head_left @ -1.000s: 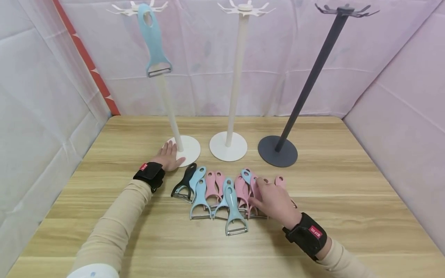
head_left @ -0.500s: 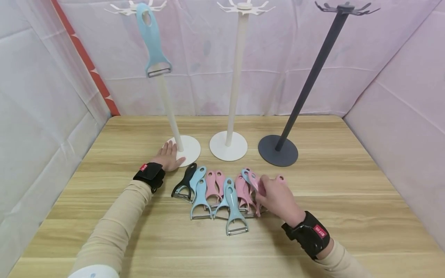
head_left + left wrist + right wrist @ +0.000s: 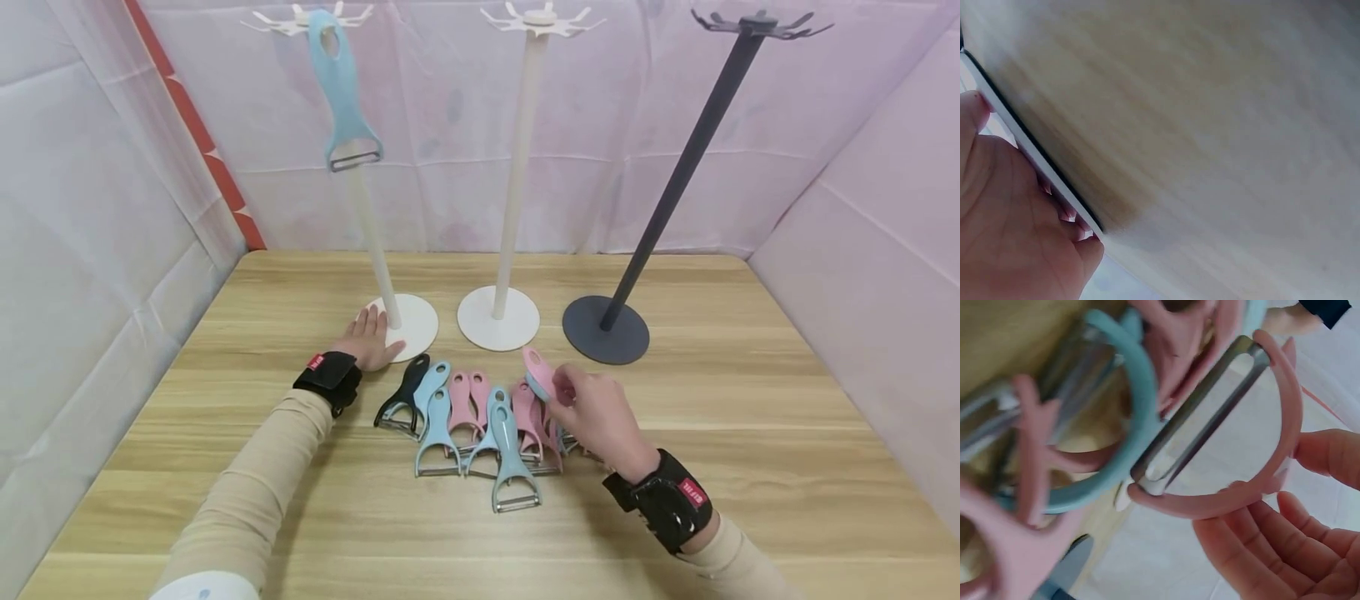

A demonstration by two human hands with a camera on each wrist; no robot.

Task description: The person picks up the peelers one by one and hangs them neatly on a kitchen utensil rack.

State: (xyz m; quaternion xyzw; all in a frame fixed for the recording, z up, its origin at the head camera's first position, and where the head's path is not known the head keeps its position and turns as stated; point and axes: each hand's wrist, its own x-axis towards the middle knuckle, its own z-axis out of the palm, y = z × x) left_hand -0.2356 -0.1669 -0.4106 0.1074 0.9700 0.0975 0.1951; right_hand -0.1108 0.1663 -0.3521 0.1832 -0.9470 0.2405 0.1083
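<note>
I see just one blue peeler [image 3: 346,100] hung, well beyond and left of the right hand [image 3: 602,417], which pinches a pink peeler [image 3: 1292,415]; beside that grip, loose peelers [image 3: 507,442] lie unhung. The left hand [image 3: 367,340] rests flat on a stand base [image 3: 422,323].

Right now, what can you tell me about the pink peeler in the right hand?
The pink peeler is plastic-looking, its handle holed at the end, its curved fork spanned by a slotted metallic blade. The right hand pinches it by the fork, tilted, close to the other peelers; whether it also touches them is unclear.
</note>
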